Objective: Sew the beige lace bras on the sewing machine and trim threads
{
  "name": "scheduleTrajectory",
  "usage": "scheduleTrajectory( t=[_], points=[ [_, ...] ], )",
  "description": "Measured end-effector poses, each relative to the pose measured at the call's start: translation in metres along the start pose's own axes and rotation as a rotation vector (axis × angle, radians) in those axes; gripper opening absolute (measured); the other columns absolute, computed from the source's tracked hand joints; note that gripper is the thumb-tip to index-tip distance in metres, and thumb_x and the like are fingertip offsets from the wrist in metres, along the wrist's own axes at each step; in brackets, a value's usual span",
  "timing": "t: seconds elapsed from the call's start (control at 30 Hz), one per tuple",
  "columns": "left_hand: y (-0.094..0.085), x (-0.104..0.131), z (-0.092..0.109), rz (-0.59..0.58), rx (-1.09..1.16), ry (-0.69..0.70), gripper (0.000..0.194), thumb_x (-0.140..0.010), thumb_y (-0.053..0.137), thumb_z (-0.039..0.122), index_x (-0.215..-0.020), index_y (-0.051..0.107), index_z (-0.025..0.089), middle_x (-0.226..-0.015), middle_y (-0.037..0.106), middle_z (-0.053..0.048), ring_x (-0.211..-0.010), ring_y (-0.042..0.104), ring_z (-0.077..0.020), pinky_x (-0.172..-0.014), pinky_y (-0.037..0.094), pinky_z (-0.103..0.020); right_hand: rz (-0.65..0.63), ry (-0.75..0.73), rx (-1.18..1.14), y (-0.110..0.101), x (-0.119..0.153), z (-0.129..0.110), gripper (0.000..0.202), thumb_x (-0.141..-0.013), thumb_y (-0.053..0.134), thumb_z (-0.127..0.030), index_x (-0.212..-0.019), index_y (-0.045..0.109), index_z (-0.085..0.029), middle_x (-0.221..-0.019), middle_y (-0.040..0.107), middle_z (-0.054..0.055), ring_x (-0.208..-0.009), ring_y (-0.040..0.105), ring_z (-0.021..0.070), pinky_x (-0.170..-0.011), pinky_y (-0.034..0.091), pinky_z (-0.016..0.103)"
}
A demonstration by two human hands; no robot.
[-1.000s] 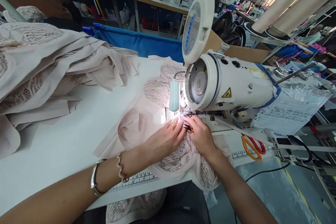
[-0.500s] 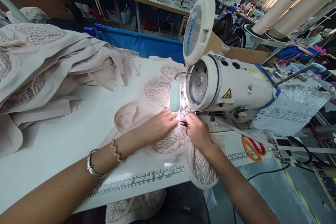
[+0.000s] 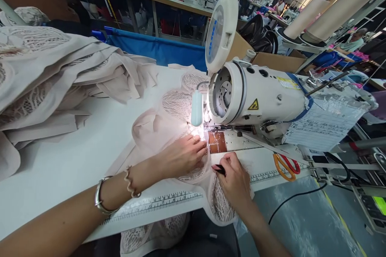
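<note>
A pale pink lace bra [image 3: 176,104] lies across the sewing table, in front of and beside the machine's needle area. My left hand [image 3: 183,153] rests on it with bent fingers gripping its edge, just before the lit needle area; the thumb is hidden. My right hand [image 3: 233,176] is closed on small black thread snips [image 3: 220,170], held over the near lace cup at the table's front edge. The white sewing machine [image 3: 268,92] has its round end cover [image 3: 221,32] swung up. A pale green lamp [image 3: 197,108] shines on the sewing spot.
A heap of similar pink lace pieces [image 3: 54,76] covers the left of the table. Orange-handled scissors [image 3: 283,167] and a red handle lie at right. A ruler tape [image 3: 163,204] runs along the front edge. Blue cloth [image 3: 157,48] hangs behind.
My right hand has moved from the needle area towards me, carrying the snips. My left hand has shifted slightly nearer, and the brown plate beside the needle now shows. The view has turned a little.
</note>
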State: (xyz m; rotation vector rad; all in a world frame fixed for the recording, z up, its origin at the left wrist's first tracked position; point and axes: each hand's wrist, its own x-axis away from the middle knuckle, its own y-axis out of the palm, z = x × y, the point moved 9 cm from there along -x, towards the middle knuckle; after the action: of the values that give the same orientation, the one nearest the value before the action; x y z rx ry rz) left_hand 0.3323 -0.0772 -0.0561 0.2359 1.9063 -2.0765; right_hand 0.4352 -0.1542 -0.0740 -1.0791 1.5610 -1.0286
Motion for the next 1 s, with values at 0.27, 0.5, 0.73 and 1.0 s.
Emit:
scheduleTrajectory(
  t=[0.27, 0.5, 0.73, 1.0],
  points=[
    [0.004, -0.002, -0.005, 0.043, 0.069, 0.032, 0.025, -0.106, 0.043, 0.021, -0.102, 0.067, 0.014, -0.09, 0.07, -0.008, -0.085, 0.061, -0.0209, -0.084, 0.046, -0.037, 0.018, -0.127, 0.088, -0.003, -0.031, 0.016, 0.013, -0.094, 0.053, -0.017, -0.093, 0.066, -0.019, -0.069, 0.072, 0.001, -0.064, 0.065, 0.0168, -0.059, 0.037, 0.026],
    [0.0, -0.004, -0.003, 0.027, 0.018, 0.05, 0.031, -0.106, 0.042, 0.025, -0.106, 0.07, 0.012, -0.091, 0.069, -0.009, -0.085, 0.059, -0.023, -0.083, 0.045, -0.04, -0.314, -0.215, 0.209, 0.015, -0.058, 0.004, 0.071, -0.077, 0.055, -0.008, -0.144, 0.056, -0.033, -0.073, 0.075, -0.002, -0.067, 0.065, 0.019, -0.056, 0.031, 0.029],
    [-0.001, -0.002, -0.009, 0.011, 0.033, -0.023, 0.03, -0.105, 0.048, 0.032, -0.097, 0.071, 0.013, -0.107, 0.068, -0.012, -0.111, 0.057, -0.0288, -0.1, 0.036, -0.045, -0.353, -0.207, 0.228, 0.02, -0.072, 0.005, 0.072, -0.078, 0.054, -0.006, -0.147, 0.054, -0.031, -0.076, 0.076, 0.001, -0.069, 0.065, 0.0188, -0.059, 0.035, 0.028],
    [0.001, 0.001, -0.016, -0.005, -0.022, -0.045, 0.041, -0.106, 0.04, 0.046, -0.119, 0.063, 0.014, -0.113, 0.071, -0.013, -0.114, 0.059, -0.0317, -0.105, 0.03, -0.051, -0.284, -0.323, 0.191, 0.02, -0.078, 0.004, 0.053, -0.088, 0.05, -0.007, -0.131, 0.069, -0.03, -0.082, 0.078, 0.002, -0.079, 0.067, 0.0189, -0.061, 0.035, 0.027]
  ],
)
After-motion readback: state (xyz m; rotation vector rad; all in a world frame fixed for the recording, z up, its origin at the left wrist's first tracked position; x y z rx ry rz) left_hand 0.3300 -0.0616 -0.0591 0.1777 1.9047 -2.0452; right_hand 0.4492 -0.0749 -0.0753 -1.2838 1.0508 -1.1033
